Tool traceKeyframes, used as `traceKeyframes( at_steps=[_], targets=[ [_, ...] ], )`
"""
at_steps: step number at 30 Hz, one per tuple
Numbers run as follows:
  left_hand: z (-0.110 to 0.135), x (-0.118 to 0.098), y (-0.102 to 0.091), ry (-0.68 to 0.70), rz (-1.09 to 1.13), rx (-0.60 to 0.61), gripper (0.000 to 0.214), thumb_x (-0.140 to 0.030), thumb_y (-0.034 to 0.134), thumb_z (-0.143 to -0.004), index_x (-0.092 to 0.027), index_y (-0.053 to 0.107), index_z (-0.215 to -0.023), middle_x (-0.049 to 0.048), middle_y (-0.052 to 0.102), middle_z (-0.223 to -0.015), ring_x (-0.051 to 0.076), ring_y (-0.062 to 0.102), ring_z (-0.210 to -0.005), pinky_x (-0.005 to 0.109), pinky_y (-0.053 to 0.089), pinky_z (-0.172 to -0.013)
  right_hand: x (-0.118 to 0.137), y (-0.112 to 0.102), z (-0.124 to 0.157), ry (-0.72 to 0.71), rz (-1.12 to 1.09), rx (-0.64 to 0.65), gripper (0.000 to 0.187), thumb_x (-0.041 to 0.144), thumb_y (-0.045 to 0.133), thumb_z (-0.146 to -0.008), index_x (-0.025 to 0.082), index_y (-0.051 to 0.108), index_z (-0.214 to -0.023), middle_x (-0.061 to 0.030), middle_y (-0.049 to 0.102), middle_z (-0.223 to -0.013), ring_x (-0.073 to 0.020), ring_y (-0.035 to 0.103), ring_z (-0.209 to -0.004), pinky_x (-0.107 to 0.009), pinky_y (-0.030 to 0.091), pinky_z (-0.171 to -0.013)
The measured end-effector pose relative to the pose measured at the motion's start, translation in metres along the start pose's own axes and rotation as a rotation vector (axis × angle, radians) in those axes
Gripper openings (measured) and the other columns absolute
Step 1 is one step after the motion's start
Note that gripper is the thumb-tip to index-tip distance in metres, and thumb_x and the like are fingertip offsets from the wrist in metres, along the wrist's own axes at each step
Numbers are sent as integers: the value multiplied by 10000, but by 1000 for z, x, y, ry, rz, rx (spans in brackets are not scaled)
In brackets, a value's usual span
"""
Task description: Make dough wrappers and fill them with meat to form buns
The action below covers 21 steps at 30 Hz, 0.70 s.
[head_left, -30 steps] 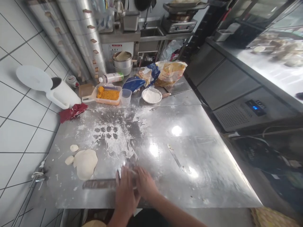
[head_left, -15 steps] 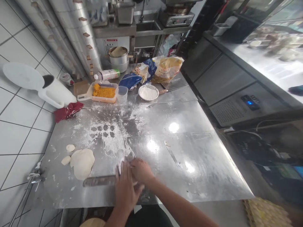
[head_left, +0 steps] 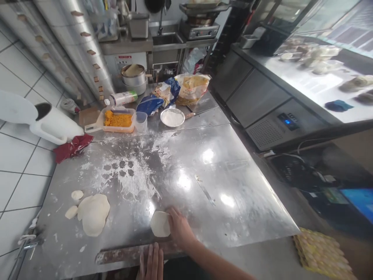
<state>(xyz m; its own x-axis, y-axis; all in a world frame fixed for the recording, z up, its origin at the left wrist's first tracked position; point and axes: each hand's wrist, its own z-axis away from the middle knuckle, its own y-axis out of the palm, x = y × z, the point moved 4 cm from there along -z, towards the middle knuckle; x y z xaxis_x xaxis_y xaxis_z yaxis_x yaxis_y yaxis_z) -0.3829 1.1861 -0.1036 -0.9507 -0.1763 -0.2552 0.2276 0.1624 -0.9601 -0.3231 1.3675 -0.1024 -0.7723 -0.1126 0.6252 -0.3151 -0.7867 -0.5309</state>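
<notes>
A thin round dough wrapper (head_left: 159, 224) lies on the steel table near its front edge. My right hand (head_left: 181, 228) is closed at the wrapper's right edge, fingertips on the dough. Below it, along the table's edge, is a floury wooden rolling pin (head_left: 121, 255). My left hand (head_left: 151, 261) rests flat on the pin, fingers stretched out; its wrist is out of view. To the left sit several flattened rounds in an overlapping stack (head_left: 93, 217), with two small dough pieces (head_left: 77, 195) beside them.
Loose flour (head_left: 131, 182) covers the table's middle left, and a flat metal spatula (head_left: 204, 189) lies to the right. Behind stand a tub of orange filling (head_left: 118, 120), a plastic cup (head_left: 141, 123), a bowl of flour (head_left: 172, 117) and bags (head_left: 192, 89).
The rolling pin and my left hand have come back toward the table's front edge, uncovering the dough wrapper. My right hand has left the pin and taken the wrapper's edge. The view has shifted.
</notes>
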Motion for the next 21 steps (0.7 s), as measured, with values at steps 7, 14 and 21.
traceKeyframes(
  at_steps=[7,14,21],
  targets=[
    [-59,15,9,-151,63,219,1042,-605,602,-910,-89,105,-1667,214,275,-1729,412,241,-1616,708,260,-1283,-1,-4,-12,-15,-10,18,258,270,508,-962,203,697,-1125,-118,700,-1200,-273,642,-1160,-385,476,-1027],
    [-5,-6,11,-66,29,104,1011,-523,655,-870,-166,156,-1674,147,248,-1745,394,242,-1619,705,330,-1256,-8,-8,21,57,-32,-10,453,60,440,-818,181,632,-1209,-114,707,-1171,-240,656,-1113,-352,481,-995],
    [-55,11,-1,-30,-34,67,1069,-533,736,-808,-110,233,-1651,175,275,-1730,398,161,-1635,681,259,-1304,8,2,-13,42,-19,60,106,200,590,-770,215,695,-781,-97,711,-969,-274,674,-989,-403,488,-936]
  ],
)
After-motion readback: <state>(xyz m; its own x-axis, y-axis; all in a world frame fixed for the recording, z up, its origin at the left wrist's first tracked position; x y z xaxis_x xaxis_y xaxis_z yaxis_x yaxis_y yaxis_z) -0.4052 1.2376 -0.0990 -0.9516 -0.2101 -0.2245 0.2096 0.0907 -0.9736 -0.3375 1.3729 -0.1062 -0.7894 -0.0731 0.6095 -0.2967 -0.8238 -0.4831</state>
